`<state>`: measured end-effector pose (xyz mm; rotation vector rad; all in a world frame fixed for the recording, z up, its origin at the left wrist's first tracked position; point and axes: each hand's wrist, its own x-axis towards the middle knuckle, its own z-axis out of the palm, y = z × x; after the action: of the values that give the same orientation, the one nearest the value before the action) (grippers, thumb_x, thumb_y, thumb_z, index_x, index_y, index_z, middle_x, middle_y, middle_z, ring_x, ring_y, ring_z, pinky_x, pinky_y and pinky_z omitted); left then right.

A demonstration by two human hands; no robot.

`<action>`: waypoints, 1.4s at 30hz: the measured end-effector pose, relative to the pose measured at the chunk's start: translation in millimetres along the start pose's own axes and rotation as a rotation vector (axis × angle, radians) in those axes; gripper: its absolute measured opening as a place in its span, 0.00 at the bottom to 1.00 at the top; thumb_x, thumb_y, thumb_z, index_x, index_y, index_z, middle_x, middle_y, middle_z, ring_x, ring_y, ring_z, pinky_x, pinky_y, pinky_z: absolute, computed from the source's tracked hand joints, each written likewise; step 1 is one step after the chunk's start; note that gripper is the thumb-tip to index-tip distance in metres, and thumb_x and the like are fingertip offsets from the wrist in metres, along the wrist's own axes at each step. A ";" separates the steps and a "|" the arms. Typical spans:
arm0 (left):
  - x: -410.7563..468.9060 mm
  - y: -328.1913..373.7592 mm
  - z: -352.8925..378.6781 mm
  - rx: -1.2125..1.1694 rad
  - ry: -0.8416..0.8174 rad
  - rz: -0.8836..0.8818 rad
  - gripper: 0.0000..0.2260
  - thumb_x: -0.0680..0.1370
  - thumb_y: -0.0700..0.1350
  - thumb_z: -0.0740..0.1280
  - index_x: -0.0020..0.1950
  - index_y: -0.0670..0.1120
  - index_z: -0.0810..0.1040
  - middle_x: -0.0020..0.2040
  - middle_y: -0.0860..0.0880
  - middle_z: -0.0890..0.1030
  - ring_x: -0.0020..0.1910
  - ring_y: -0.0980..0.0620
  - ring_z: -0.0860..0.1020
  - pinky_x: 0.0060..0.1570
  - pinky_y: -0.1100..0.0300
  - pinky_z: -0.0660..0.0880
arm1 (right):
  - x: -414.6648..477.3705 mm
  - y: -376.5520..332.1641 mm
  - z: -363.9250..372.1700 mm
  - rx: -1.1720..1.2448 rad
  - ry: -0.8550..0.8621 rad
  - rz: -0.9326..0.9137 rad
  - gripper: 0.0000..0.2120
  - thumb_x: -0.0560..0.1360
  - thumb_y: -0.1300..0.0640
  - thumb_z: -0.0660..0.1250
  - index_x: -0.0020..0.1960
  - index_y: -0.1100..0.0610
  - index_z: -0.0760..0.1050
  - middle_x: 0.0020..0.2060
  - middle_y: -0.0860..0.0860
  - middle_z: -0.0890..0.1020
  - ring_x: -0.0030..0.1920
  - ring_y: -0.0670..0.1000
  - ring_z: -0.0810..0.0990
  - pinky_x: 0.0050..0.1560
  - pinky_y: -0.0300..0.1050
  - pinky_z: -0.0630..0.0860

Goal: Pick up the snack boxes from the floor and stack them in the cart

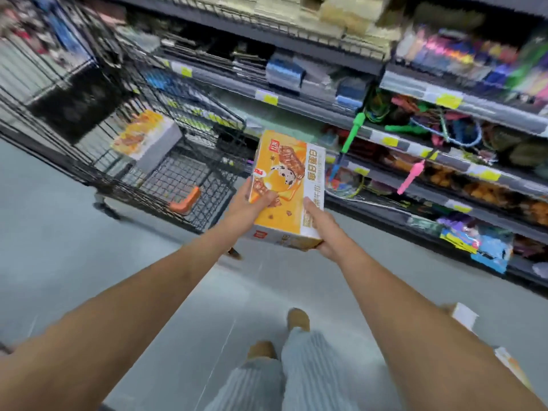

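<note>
Box [286, 191] in the air at arm's reach, long axis running away from the body, printed face up; held just right of the cart [166, 161], above the floor [74, 262]. Left hand [252, 203] clamps its left edge, thumb on top, fingers hidden beneath. Right hand [321, 225] cups the near right corner, thumb along the side, palm under. Two-sided hold likely keeps the wide box level for laying flat. Second box [146, 137] already lies in the cart, face up, probably the base of the stack. More boxes [465, 317] show at the right edge by the right forearm, blurred, seemingly not yet picked up. Shelves [415, 137] close on the right.
</note>
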<state>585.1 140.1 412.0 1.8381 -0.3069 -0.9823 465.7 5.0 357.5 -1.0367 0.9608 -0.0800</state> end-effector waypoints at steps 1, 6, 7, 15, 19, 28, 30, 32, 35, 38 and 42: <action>0.5 4.0 -12.5 0.002 0.022 0.003 0.35 0.76 0.56 0.67 0.78 0.52 0.54 0.74 0.53 0.65 0.71 0.50 0.67 0.66 0.58 0.63 | 4.2 -5.9 14.0 -0.013 -0.022 -0.011 0.25 0.73 0.41 0.68 0.65 0.53 0.74 0.54 0.54 0.85 0.53 0.57 0.84 0.59 0.59 0.78; 4.8 14.8 -104.5 -0.023 0.209 -0.024 0.24 0.77 0.53 0.67 0.72 0.55 0.65 0.56 0.54 0.75 0.56 0.52 0.76 0.52 0.60 0.68 | 34.1 -35.1 110.9 -0.123 -0.145 0.000 0.24 0.73 0.37 0.66 0.62 0.50 0.75 0.51 0.51 0.86 0.50 0.52 0.85 0.48 0.49 0.80; 9.2 17.2 -124.5 -0.023 0.235 -0.030 0.24 0.76 0.53 0.67 0.71 0.55 0.66 0.55 0.53 0.76 0.56 0.50 0.77 0.52 0.59 0.69 | 43.6 -40.6 131.7 -0.135 -0.170 0.005 0.20 0.75 0.38 0.65 0.60 0.49 0.76 0.50 0.50 0.86 0.49 0.52 0.85 0.47 0.48 0.80; 93.6 13.4 -267.5 -0.015 0.299 -0.156 0.37 0.69 0.63 0.69 0.75 0.56 0.60 0.67 0.46 0.75 0.61 0.42 0.76 0.60 0.41 0.74 | 143.5 -68.4 274.6 -0.275 -0.206 0.024 0.20 0.75 0.38 0.65 0.59 0.50 0.77 0.50 0.51 0.85 0.49 0.53 0.84 0.51 0.50 0.80; 140.0 8.0 -323.9 -0.003 0.302 -0.251 0.43 0.63 0.66 0.70 0.74 0.56 0.60 0.64 0.44 0.77 0.57 0.43 0.79 0.55 0.43 0.77 | 184.8 -71.7 327.4 -0.288 -0.238 0.097 0.20 0.74 0.35 0.64 0.57 0.48 0.77 0.50 0.50 0.86 0.48 0.51 0.85 0.46 0.45 0.80; 209.8 8.1 -404.7 -0.051 0.241 -0.364 0.27 0.73 0.58 0.69 0.68 0.52 0.68 0.55 0.44 0.82 0.47 0.44 0.83 0.47 0.47 0.80 | 253.0 -83.2 406.8 -0.328 -0.156 0.267 0.27 0.73 0.34 0.63 0.60 0.54 0.75 0.46 0.52 0.85 0.42 0.52 0.84 0.34 0.41 0.77; 225.6 9.2 -418.6 -0.046 0.220 -0.382 0.25 0.73 0.58 0.69 0.67 0.50 0.69 0.54 0.44 0.82 0.47 0.44 0.83 0.48 0.47 0.80 | 267.9 -85.3 417.4 -0.347 -0.142 0.277 0.26 0.74 0.34 0.62 0.58 0.54 0.77 0.46 0.52 0.85 0.43 0.52 0.83 0.34 0.40 0.75; 249.8 8.4 -435.9 -0.015 0.184 -0.392 0.25 0.74 0.57 0.68 0.68 0.51 0.68 0.52 0.45 0.83 0.45 0.46 0.83 0.45 0.49 0.80 | 287.0 -86.5 430.3 -0.350 -0.114 0.294 0.25 0.75 0.34 0.61 0.56 0.54 0.77 0.46 0.52 0.85 0.43 0.52 0.83 0.37 0.42 0.76; 281.3 5.9 -459.1 -0.015 0.118 -0.410 0.25 0.73 0.57 0.70 0.67 0.53 0.70 0.51 0.45 0.84 0.46 0.44 0.84 0.50 0.42 0.80 | 310.7 -87.6 445.7 -0.327 -0.057 0.329 0.20 0.77 0.37 0.61 0.53 0.53 0.75 0.40 0.49 0.82 0.39 0.50 0.81 0.35 0.41 0.75; 329.0 -14.0 -486.1 -0.013 0.065 -0.437 0.32 0.66 0.63 0.73 0.66 0.54 0.71 0.55 0.44 0.83 0.50 0.41 0.83 0.54 0.38 0.77 | 331.5 -94.5 468.7 -0.317 0.006 0.367 0.20 0.78 0.38 0.60 0.58 0.53 0.74 0.41 0.47 0.81 0.38 0.47 0.78 0.31 0.38 0.70; 386.5 -32.3 -518.4 0.003 0.011 -0.462 0.41 0.59 0.66 0.74 0.69 0.56 0.70 0.59 0.47 0.81 0.53 0.45 0.82 0.57 0.44 0.77 | 376.1 -81.8 500.1 -0.289 0.061 0.425 0.31 0.72 0.30 0.61 0.64 0.52 0.71 0.59 0.48 0.79 0.55 0.50 0.78 0.49 0.41 0.76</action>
<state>1209.1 262.1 289.7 1.9586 0.1336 -1.2804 1077.0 127.1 258.8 -1.0746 1.2549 0.3906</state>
